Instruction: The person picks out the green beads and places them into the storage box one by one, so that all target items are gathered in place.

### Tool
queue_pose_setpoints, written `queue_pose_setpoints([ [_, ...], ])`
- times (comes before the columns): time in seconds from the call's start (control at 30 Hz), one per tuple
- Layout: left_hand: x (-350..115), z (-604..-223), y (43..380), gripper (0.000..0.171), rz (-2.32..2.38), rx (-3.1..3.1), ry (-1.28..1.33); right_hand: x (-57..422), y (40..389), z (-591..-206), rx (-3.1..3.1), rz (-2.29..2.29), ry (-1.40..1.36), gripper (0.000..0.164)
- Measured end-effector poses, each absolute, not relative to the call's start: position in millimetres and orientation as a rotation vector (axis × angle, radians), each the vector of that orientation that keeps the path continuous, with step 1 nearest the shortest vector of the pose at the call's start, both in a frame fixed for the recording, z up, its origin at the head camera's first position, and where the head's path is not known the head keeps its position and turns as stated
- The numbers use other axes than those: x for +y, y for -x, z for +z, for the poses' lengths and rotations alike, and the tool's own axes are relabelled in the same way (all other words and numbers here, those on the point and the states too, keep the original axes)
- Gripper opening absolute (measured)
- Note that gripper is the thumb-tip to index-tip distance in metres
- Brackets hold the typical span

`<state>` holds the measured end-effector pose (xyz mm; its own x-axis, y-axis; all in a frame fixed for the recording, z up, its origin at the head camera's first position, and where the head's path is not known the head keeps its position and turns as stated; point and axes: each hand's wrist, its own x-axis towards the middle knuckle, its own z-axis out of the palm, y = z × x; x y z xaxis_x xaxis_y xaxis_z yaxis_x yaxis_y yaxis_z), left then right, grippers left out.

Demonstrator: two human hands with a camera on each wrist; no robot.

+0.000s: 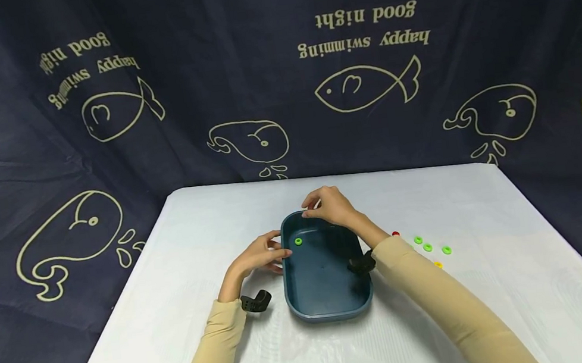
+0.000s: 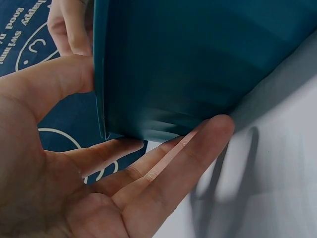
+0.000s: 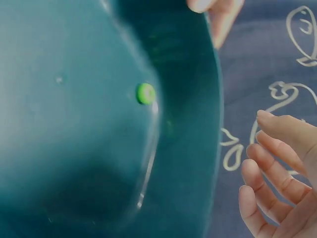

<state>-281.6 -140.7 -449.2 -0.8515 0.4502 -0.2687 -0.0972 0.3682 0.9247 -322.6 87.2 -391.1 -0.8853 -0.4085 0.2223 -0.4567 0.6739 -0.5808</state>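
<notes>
A dark teal plastic bin (image 1: pixel 323 273) stands on the white table, with one small green ring (image 1: pixel 298 242) inside near its far left corner. My left hand (image 1: pixel 261 254) holds the bin's left wall; in the left wrist view the thumb lies at the rim and the fingers (image 2: pixel 178 168) spread along the outside. Above the bin's far end is my right hand (image 1: pixel 328 206). The right wrist view shows its fingers (image 3: pixel 267 168) loosely bent, apart from the bin's rim, with nothing between them.
Right of the bin, partly behind my right forearm, lie several green rings (image 1: pixel 427 247), a red piece (image 1: pixel 396 233) and a yellow ring (image 1: pixel 437 265). A dark blue curtain (image 1: pixel 269 88) with fish and whale drawings hangs behind the table (image 1: pixel 208 215).
</notes>
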Motion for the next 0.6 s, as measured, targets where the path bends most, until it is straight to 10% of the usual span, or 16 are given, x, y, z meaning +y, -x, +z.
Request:
queue_pose_setpoints([
  [0.6,-141,-448,280,0.075,1.513,2.143,-0.329,162,305,-377,-2.652,1.157,-0.545,0.02],
])
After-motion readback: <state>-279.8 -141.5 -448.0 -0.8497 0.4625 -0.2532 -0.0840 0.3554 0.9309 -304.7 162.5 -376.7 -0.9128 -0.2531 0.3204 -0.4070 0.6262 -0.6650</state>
